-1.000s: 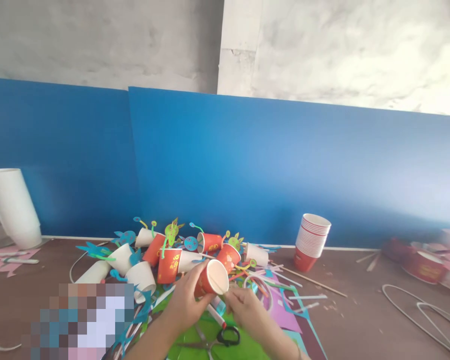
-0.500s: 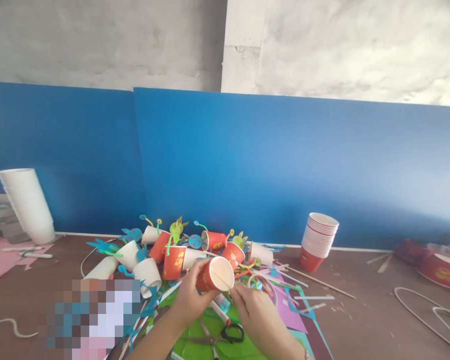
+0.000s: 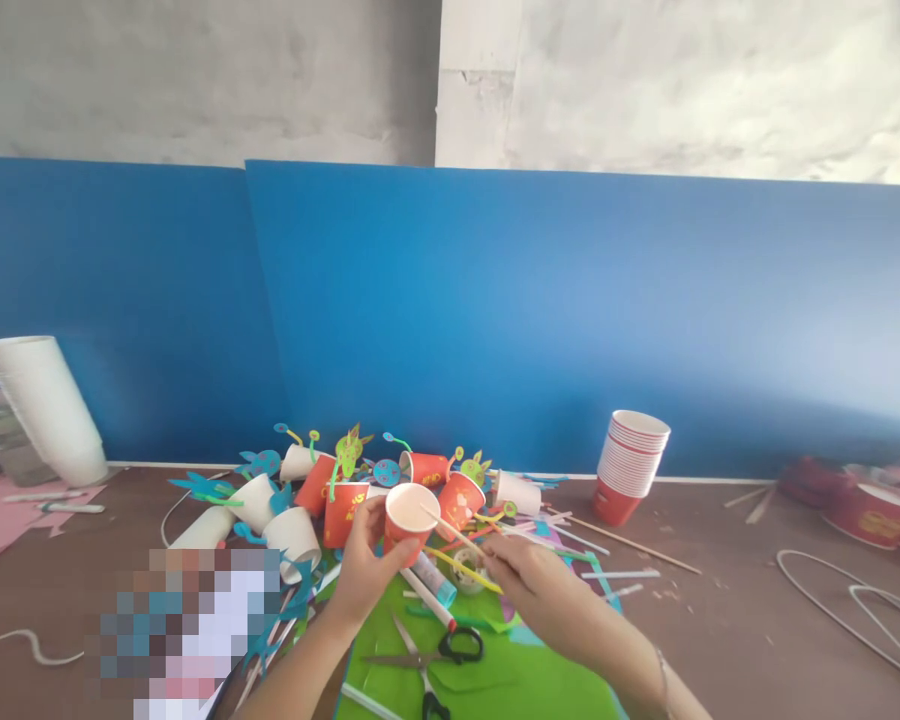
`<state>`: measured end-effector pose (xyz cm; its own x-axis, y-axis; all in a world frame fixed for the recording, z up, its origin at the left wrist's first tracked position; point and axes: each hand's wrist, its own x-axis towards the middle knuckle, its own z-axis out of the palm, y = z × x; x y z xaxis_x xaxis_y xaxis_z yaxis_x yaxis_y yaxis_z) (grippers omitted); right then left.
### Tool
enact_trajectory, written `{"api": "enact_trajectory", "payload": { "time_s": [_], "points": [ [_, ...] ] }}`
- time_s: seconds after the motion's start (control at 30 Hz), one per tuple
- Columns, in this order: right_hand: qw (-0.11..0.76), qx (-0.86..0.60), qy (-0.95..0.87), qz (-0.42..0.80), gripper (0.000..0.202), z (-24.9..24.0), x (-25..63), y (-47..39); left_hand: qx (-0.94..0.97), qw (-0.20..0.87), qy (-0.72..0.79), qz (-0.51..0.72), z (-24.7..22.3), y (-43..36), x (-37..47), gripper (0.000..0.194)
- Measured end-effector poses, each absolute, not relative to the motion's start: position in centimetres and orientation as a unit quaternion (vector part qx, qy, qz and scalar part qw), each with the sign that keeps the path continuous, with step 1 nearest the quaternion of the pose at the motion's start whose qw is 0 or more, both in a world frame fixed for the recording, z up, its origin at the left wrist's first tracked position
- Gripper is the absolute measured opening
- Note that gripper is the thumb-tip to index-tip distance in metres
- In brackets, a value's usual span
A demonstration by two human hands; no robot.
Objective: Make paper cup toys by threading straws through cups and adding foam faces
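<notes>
My left hand (image 3: 364,565) is wrapped round a red paper cup (image 3: 400,546), its white mouth tilted up. My right hand (image 3: 532,580) grips a thin wooden stick (image 3: 457,528), whose far end reaches the cup's mouth. A yellow pipe cleaner (image 3: 465,571) runs just below the stick toward my right fingers; I cannot tell if they hold it too. Beneath the hands lie a glue stick (image 3: 433,580), a white marker with a red end (image 3: 429,598), a tape roll (image 3: 468,568) and open scissors (image 3: 420,660) on green paper (image 3: 487,690).
Several decorated red and white cups (image 3: 292,540) with paper faces crowd behind my hands. A stack of red-and-white cups (image 3: 634,460) stands right, a white cup stack (image 3: 45,405) leans left. White cord (image 3: 817,600) loops at the right. A blue panel (image 3: 495,310) backs the table.
The cup has turned more upright and shifted slightly left and up. My right hand has moved up and right, drawing the stick partly out of the cup. The yellow pipe cleaner shows more.
</notes>
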<state>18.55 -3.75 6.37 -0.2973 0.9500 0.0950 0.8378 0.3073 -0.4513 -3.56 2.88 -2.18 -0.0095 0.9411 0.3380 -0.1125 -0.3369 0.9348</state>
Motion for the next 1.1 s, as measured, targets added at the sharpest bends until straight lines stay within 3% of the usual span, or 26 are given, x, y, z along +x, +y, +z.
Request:
{"api": "enact_trajectory", "payload": {
  "time_s": [0.1,0.2,0.33,0.43,0.5,0.6,0.7,0.8,0.9,1.03,1.1],
  "points": [
    [0.085,-0.594,-0.787,0.141,0.037,6.4,20.0,-3.3,0.484,0.461,0.386,0.636,-2.3,3.4,-3.9,0.059],
    [0.027,-0.659,-0.751,0.033,0.023,5.6,19.7,-2.9,0.453,0.497,0.374,0.639,-1.9,3.4,-4.0,0.057],
    [0.090,-0.611,-0.787,0.015,0.032,4.0,16.5,-3.5,0.424,0.543,0.352,0.634,-1.5,3.0,-4.0,0.055],
    [0.061,-0.464,-0.880,0.076,0.028,1.9,13.8,-4.4,0.394,0.592,0.332,0.619,-1.5,2.8,-3.9,0.053],
    [0.029,-0.418,-0.907,0.039,0.020,0.0,12.5,-4.6,0.364,0.629,0.324,0.605,-1.4,2.6,-3.8,0.050],
    [0.056,-0.383,-0.921,-0.043,0.018,-2.8,11.4,-4.2,0.352,0.670,0.324,0.568,-1.1,2.2,-3.6,0.052],
    [0.091,-0.384,-0.916,-0.067,0.028,-3.8,11.3,-4.0,0.382,0.676,0.314,0.546,-0.7,1.9,-3.5,0.053],
    [0.101,-0.424,-0.900,0.011,0.049,-1.5,12.1,-4.7,0.399,0.665,0.304,0.553,-0.7,1.9,-3.6,0.054],
    [0.122,-0.444,-0.868,0.185,0.069,3.1,14.1,-6.2,0.397,0.656,0.321,0.557,-1.0,2.1,-3.9,0.059],
    [0.082,-0.354,-0.829,0.426,0.052,7.5,17.3,-6.7,0.374,0.655,0.350,0.556,-1.1,2.2,-4.0,0.061],
    [0.161,-0.367,-0.786,0.471,0.045,7.6,18.5,-5.8,0.357,0.672,0.359,0.540,-1.1,2.1,-3.9,0.060]
  ]
}}
